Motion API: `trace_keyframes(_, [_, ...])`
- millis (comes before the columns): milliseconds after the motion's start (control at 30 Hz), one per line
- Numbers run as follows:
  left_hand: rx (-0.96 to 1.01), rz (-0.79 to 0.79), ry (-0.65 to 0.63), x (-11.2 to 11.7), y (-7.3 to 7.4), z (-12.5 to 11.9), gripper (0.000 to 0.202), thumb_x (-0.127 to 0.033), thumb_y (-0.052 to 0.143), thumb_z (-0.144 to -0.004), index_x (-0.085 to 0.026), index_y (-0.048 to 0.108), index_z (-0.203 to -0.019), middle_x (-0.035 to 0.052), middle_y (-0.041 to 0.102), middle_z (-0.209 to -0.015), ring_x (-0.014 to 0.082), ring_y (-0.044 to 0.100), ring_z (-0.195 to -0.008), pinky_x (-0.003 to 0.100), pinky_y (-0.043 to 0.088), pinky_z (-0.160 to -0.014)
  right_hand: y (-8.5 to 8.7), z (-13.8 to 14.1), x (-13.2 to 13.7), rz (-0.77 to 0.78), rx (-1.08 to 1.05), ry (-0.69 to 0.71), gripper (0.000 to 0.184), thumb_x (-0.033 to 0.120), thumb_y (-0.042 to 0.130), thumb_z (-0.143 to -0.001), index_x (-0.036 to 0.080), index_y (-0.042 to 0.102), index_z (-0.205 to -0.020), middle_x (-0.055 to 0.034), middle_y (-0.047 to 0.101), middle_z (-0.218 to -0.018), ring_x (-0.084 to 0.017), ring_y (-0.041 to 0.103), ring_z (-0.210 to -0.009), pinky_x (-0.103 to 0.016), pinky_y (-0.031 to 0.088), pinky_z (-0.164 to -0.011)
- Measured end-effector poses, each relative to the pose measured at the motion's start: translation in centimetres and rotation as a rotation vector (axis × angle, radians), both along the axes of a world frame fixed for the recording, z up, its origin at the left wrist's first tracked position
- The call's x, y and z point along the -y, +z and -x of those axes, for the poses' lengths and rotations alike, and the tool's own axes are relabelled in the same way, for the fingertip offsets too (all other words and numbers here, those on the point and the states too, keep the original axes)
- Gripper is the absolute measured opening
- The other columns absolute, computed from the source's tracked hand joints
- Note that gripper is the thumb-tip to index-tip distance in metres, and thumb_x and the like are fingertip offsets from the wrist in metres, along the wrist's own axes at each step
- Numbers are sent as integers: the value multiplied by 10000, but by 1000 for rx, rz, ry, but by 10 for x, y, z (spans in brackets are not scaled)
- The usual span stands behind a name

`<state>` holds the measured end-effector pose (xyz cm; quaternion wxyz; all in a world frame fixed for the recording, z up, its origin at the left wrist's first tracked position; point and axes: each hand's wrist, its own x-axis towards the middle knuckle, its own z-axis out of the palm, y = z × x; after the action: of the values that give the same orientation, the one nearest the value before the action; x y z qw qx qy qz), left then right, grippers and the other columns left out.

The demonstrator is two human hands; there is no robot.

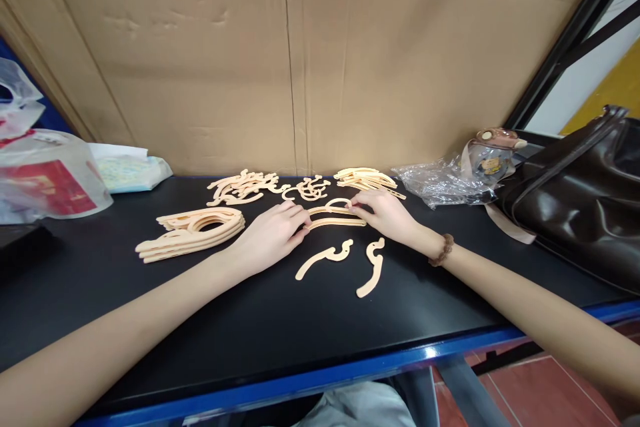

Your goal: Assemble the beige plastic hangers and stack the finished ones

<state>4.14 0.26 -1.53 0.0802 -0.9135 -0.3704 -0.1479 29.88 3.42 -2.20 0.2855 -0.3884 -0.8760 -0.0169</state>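
Note:
Between my hands lies a cream curved hanger bar (336,221), with an arched hook-like piece (338,202) just above it. My left hand (274,233) is closed at the bar's left end, thumb and fingers pinching it. At the right end, the fingers of my right hand (385,217) pinch the upper cream part; the exact contact is partly hidden by the fingers. Two loose curved arms with hooked ends, a left one (325,257) and a right one (373,270), rest on the black tabletop nearer to me.
Folded cream hangers (193,235) are stacked left. Behind my hands lie a heap of arm pieces (240,185), small hooks (313,188) and a pile of bars (367,178). Clear plastic wrap (440,181), a bottle (493,159) and a dark bag (575,193) sit right; cardboard (200,60) stands behind.

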Motion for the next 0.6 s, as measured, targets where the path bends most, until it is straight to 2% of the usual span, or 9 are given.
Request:
trace_keyframes(167, [0, -14, 15, 3, 0, 0, 183, -207, 398, -944, -164, 574, -918, 51, 613, -891, 210, 532, -910, 328, 449, -797, -3, -1, -1, 41, 15, -7, 202, 286, 514, -938, 191, 692, -954, -45, 702, -961, -180, 634, -868, -287, 456, -768])
trace_keyframes(400, [17, -5, 32, 4, 0, 0, 255, -183, 303, -962, -166, 551, -908, 57, 613, -884, 213, 527, -890, 345, 450, -785, 2, 0, 2, 137, 42, -85, 218, 306, 512, -929, 199, 701, -906, -23, 716, -829, -154, 626, -702, -254, 408, -636])
trace_keyframes(600, [10, -52, 46, 5, 0, 0, 247, -181, 304, -974, -174, 548, -938, 51, 619, -896, 201, 543, -896, 320, 449, -778, 4, 1, 4, 137, 71, -59, 206, 300, 514, -930, 198, 692, -921, -30, 708, -876, -162, 626, -767, -257, 410, -667])
